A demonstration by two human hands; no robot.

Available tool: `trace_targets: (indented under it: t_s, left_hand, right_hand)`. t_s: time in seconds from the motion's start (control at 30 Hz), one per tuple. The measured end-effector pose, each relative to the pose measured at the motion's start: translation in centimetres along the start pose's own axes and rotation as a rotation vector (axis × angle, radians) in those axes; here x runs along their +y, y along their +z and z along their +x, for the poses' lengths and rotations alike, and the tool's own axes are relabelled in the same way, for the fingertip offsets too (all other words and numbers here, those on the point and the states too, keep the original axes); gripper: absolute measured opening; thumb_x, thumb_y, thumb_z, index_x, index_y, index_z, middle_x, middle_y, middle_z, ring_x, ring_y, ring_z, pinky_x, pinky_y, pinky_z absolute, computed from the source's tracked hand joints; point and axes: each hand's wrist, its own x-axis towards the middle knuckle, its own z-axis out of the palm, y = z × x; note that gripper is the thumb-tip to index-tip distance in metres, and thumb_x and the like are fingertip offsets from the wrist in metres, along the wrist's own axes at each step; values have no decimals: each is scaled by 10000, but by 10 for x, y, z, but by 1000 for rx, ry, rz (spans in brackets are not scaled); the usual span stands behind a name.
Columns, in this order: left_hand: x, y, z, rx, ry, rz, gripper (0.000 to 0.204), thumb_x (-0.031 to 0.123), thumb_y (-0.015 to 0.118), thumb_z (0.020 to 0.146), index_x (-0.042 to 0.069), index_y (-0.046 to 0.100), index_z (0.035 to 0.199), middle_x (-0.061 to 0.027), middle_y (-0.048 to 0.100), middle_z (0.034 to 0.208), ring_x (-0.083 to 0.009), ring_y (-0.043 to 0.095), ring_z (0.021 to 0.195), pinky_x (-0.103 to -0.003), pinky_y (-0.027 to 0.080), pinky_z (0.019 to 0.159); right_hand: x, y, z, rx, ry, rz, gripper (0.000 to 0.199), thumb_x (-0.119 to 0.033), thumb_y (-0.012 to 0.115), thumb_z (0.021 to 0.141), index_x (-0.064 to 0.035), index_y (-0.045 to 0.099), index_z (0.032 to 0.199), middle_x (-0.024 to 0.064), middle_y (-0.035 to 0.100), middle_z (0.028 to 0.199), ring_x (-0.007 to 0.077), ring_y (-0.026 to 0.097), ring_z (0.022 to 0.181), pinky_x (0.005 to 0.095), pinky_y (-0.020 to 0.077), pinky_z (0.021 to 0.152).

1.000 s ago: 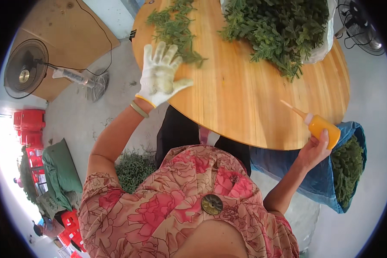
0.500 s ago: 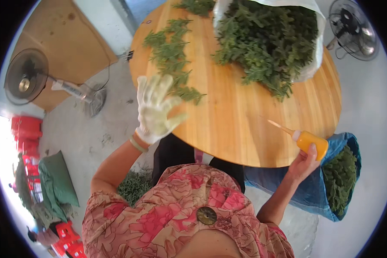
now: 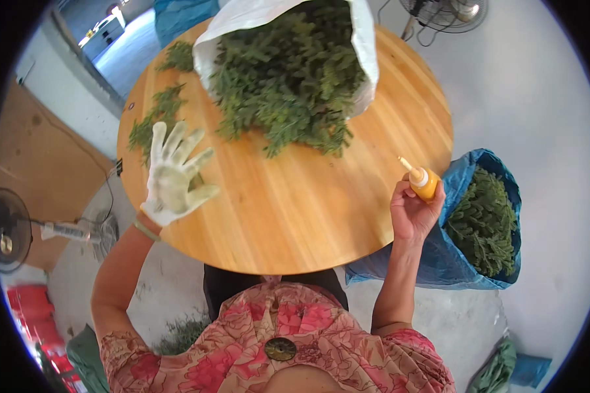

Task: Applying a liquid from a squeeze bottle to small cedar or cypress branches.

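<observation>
Now, left hand [image 3: 174, 177] in white glove, fingers spread, holds nothing, over round wooden table [image 3: 295, 216] at 9 o'clock | right hand [image 3: 412, 213] grips orange squeeze bottle [image 3: 422, 181] at table's 3 o'clock edge | green sprigs [image 3: 288, 78] spill from white bag [image 3: 364, 39] at 12 o'clock

A rough workshop: concrete floor [image 3: 537, 98], sacks of greenery [image 3: 485, 219], standing fans [image 3: 10, 229].

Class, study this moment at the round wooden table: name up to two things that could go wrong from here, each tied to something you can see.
1. The bare right hand holds a small orange nozzle-tipped squeeze bottle tilted over the round wooden table; it might drip onto the wood.
2. The white sack lies open with green leafy sprigs spilling out; the raised left hand in a white glove could brush more towards the edge.
</observation>
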Motion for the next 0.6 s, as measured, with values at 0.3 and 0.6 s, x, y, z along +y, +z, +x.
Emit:
trace_targets:
  t_s: [0.3,0.6]
  left_hand:
    - [-89,-14,162,662,-449,-1134,709,491,484,1016,71,323,1564,-93,278,1641,-251,249,1512,-412,189,1223]
    - [-187,94,220,359,-738,-1739,576,506,562,991,97,572,1396,-36,616,1359,-170,589,1190,-347,461,1015]
  right_hand:
    - [-23,10,118,67,-43,154,464,-419,774,839,-60,655,1108,95,646,916,182,586,707,470,429,1043]
    - [29,28,264,90,-113,45,412,-552,711,850,-166,645,977,-13,620,816,137,602,714,555,269,1131]
